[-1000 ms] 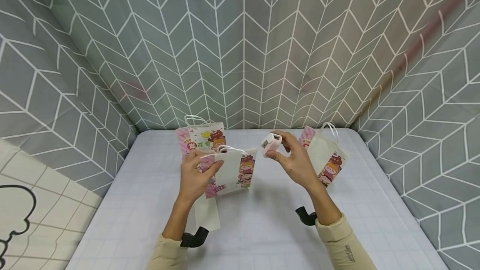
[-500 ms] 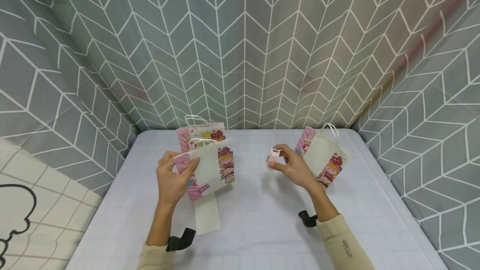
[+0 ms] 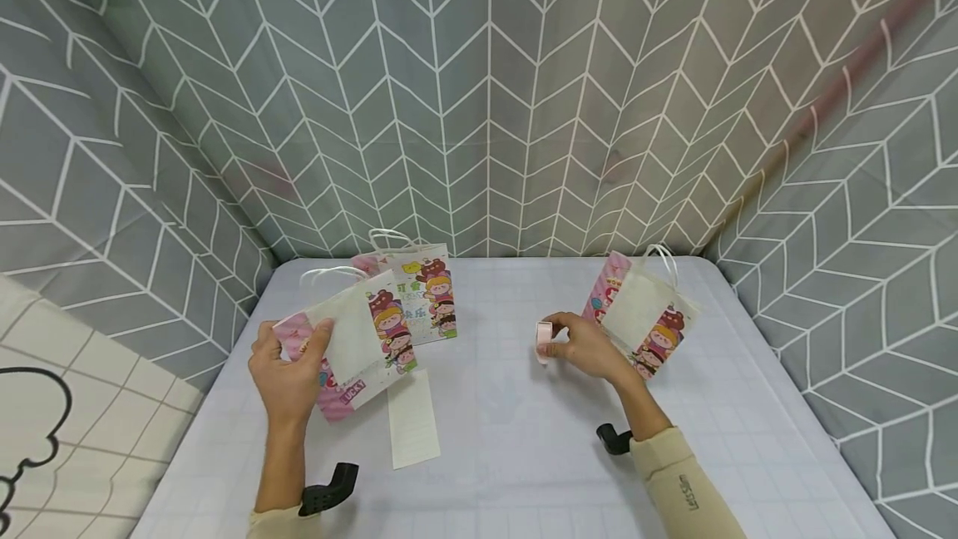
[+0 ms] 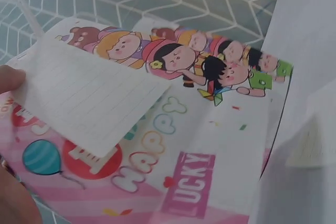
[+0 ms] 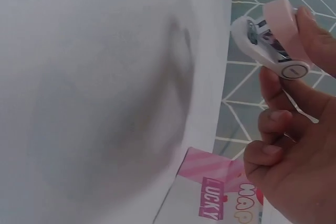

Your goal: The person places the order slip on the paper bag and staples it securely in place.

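Observation:
My left hand [image 3: 288, 377] grips a cartoon-printed paper gift bag [image 3: 395, 331] by its upper left edge, thumb in front. White handles rise from its top. In the left wrist view a ruled sheet of paper [image 4: 94, 98] lies against the bag's front, under the thumb; whether it is fastened cannot be seen. My right hand [image 3: 591, 348] pinches a small pink and white stapler [image 5: 283, 32] between thumb and fingers, above the table. The right wrist view shows it side-on, with its jaws apart and no paper in them.
A similar gift bag [image 3: 441, 289] stands at the back left, partly behind the held one. Another gift bag with paper on its front [image 3: 636, 318] leans at the right, beside my right hand. A loose paper strip [image 3: 414, 431] lies on the white table [image 3: 494, 456].
My left hand has carried the gift bag leftward and slightly toward me, uncovering more of the bag behind and the loose strip. The right hand has lowered a little with the stapler.

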A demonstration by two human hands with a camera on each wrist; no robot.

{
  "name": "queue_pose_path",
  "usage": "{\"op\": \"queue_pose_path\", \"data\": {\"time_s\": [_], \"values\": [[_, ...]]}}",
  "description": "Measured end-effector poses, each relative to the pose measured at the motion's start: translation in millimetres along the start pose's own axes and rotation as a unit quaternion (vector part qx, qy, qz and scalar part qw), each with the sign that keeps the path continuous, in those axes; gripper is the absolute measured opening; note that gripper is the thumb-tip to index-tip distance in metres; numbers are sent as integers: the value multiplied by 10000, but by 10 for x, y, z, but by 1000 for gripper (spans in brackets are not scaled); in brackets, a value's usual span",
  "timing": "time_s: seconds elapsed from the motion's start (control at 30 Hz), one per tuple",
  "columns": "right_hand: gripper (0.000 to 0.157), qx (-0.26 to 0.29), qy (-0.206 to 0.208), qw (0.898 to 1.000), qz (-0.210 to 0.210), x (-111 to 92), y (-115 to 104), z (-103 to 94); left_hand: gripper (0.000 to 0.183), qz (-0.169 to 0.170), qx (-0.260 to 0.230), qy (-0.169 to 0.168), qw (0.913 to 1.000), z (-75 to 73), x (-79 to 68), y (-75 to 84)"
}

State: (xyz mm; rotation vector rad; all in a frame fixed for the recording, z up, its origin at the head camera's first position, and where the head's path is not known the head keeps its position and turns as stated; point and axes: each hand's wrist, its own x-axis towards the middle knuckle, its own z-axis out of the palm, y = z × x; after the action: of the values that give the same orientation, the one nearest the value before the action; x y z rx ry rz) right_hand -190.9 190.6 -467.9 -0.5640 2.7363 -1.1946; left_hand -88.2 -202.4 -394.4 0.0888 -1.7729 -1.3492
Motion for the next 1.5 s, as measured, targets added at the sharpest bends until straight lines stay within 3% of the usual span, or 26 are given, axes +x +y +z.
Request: {"op": "queue_pose_path", "data": {"time_s": [0.43, 0.5, 0.6, 0.73, 1.23, 1.5], "values": [[45, 111, -532, 9975, 448, -15, 61, 48, 26, 50, -296, 1428, 9893, -166, 82, -220], [46, 86, -571, 9972, 480, -16, 81, 58, 25, 69, -209, 1555, 9876, -202, 95, -333], [47, 101, -608, 9970, 478, -24, 103, 69, 26, 21, -119, 1712, 9852, -215, 96, -373], [47, 102, -598, 9969, 503, -32, 119, 73, 25, 15, 72, 1814, 9834, -208, 95, -306], [50, 77, -660, 9968, 441, 1, 166, 80, 27, -446, 344, 1724, 9834, -248, 159, -513], [48, -135, -626, 9972, 379, 19, 187, 87, 31, -750, 417, 1378, 9867, -305, 198, -590]]}}
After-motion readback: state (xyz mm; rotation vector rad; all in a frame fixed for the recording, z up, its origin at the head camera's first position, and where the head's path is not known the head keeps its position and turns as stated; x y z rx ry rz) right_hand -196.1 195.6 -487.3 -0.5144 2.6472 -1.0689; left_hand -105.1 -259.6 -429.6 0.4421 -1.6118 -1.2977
